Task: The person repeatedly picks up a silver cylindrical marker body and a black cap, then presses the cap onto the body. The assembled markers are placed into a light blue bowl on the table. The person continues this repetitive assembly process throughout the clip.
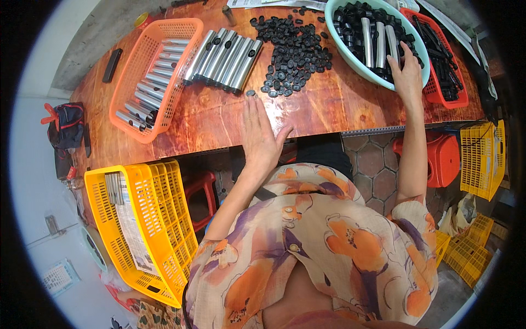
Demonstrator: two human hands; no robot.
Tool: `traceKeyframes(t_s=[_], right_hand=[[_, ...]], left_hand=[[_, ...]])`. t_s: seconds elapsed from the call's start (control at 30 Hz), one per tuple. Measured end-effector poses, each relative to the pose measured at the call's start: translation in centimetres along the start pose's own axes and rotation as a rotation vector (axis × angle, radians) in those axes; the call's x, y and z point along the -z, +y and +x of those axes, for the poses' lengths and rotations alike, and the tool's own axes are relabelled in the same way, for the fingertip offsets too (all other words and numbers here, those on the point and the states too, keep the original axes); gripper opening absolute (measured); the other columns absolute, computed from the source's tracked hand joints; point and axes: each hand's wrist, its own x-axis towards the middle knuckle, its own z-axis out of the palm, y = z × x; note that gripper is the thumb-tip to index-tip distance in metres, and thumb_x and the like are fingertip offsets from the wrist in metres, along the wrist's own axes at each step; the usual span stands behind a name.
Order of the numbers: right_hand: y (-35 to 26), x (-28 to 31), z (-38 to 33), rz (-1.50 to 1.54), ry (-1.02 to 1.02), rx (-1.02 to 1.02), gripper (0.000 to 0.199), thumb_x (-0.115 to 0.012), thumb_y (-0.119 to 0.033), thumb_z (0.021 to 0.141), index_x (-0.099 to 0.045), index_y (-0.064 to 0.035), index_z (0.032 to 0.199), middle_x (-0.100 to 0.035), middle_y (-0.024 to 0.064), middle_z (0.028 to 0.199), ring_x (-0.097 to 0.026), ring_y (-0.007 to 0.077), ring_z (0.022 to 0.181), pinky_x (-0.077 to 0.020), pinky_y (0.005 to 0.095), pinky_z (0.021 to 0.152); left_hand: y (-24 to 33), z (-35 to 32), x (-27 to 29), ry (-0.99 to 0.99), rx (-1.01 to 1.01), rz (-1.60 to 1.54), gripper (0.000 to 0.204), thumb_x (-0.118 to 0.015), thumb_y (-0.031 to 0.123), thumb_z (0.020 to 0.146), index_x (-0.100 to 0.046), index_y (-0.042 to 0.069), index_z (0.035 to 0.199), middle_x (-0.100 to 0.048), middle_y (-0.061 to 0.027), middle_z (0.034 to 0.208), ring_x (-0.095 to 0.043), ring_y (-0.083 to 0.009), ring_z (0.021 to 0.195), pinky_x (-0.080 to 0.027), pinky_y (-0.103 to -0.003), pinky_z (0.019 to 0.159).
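My left hand lies flat on the table, fingers stretched out and thumb apart. Its fingertips are beside a small black oval piece. At the pale green basin, my right hand reaches over the near rim, thumb and fingers on either side of the lower end of a silver metal tube. Two more silver tubes lie left of it, on a heap of black plastic parts. Many loose black oval pieces are spread between my hands, near a row of silver tubes.
An orange basket of silver tubes stands at left, beside a black bar. A red basket of black parts is right of the basin. Yellow crates and red stools stand below the table edge.
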Motion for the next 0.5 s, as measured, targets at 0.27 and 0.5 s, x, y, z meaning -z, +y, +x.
traceKeyframes(t_s=[0.27, 0.5], right_hand=[[-1.3, 0.4, -1.3, 0.172, 0.370, 0.125, 0.038, -0.063, -0.022, 0.088, -0.058, -0.0073, 0.123, -0.059, 0.0155, 0.110, -0.054, 0.0313, 0.102, -0.0420, 0.0410, 0.091], [-8.7, -1.6, -9.5, 0.390, 0.286, 0.473, 0.025, -0.065, -0.005, 0.079, -0.063, -0.0079, 0.104, -0.062, 0.0093, 0.095, -0.058, 0.0268, 0.090, -0.0432, 0.0381, 0.080]], left_hand=[[1.1, 4.6, -1.6, -0.059, -0.156, -0.082, 0.091, -0.065, 0.047, 0.084, -0.027, -0.012, 0.141, -0.027, -0.0290, 0.149, -0.025, -0.0392, 0.140, -0.022, -0.046, 0.114], [-1.1, 6.7, 0.1, 0.272, -0.054, -0.109, 0.046, -0.067, 0.022, 0.084, -0.056, 0.003, 0.124, -0.054, -0.0180, 0.121, -0.050, -0.0346, 0.112, -0.039, -0.043, 0.097]])
